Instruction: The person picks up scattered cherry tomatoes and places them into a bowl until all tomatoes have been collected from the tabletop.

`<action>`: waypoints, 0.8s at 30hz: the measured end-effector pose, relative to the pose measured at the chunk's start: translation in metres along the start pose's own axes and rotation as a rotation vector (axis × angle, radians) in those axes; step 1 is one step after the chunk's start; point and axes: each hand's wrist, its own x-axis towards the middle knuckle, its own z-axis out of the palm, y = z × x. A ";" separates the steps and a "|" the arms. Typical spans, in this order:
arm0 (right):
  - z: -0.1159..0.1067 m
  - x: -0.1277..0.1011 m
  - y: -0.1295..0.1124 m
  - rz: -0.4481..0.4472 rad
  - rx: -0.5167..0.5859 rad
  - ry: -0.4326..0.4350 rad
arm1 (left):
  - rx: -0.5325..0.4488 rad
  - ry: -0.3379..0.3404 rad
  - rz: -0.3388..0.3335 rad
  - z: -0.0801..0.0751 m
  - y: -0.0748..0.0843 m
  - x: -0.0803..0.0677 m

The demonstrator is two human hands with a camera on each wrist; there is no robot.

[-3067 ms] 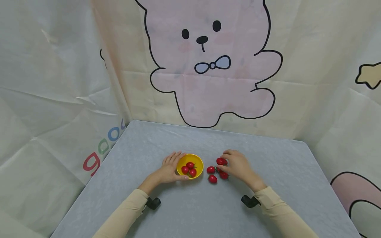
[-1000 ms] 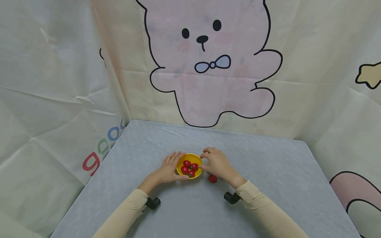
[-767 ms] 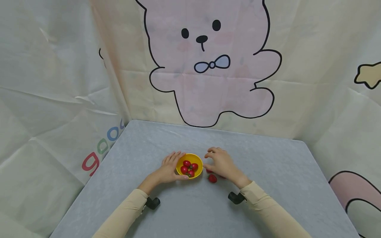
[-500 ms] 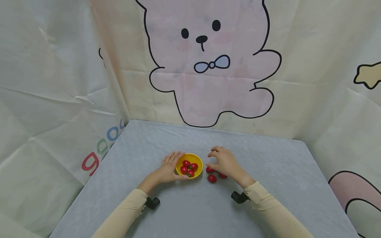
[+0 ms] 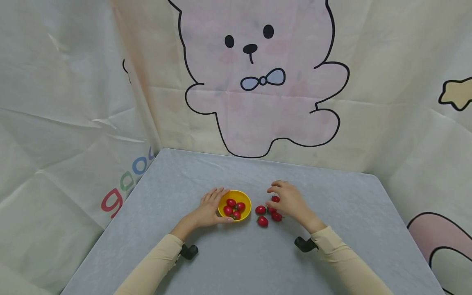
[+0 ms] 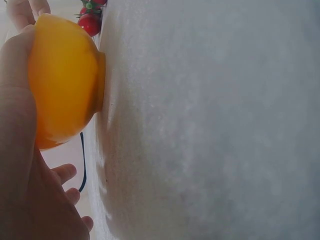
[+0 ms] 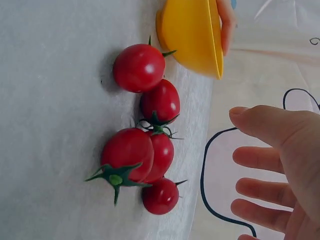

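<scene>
My left hand [image 5: 209, 209] holds the yellow bowl [image 5: 246, 198] from its left side, thumb along the near side and fingers at the far-left rim. Several red cherry tomatoes [image 5: 230, 203] lie inside the bowl. To its right, a loose cluster of cherry tomatoes [image 5: 262, 221] with green stems rests on the table. Above the right part of this cluster is my right hand [image 5: 293, 201], partly covering it in the head view. The right wrist view shows the thumb [image 7: 260, 122] and fingers apart, with nothing between them and the tomatoes [image 7: 127, 155] off to one side.
A grey cloth-covered table [image 5: 236, 262] lies under everything. Pale curtains [image 5: 398, 123] with a cartoon bear [image 5: 254, 114] stand behind and at both sides. A black wrist camera mount [image 5: 189, 251] sits below the left hand, another mount [image 5: 305, 244] below the right.
My right hand was over the loose tomatoes, came to the bowl, then moved back right above the cluster. The bowl holds one more tomato than at first. The left hand has stayed in place.
</scene>
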 end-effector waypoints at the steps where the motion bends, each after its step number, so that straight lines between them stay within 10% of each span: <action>1: -0.001 0.000 0.001 -0.001 0.001 0.000 | 0.000 0.002 0.001 0.000 0.000 0.000; 24: 0.011 -0.008 0.042 -0.009 0.007 0.012 | 0.024 0.018 0.004 0.002 -0.001 0.001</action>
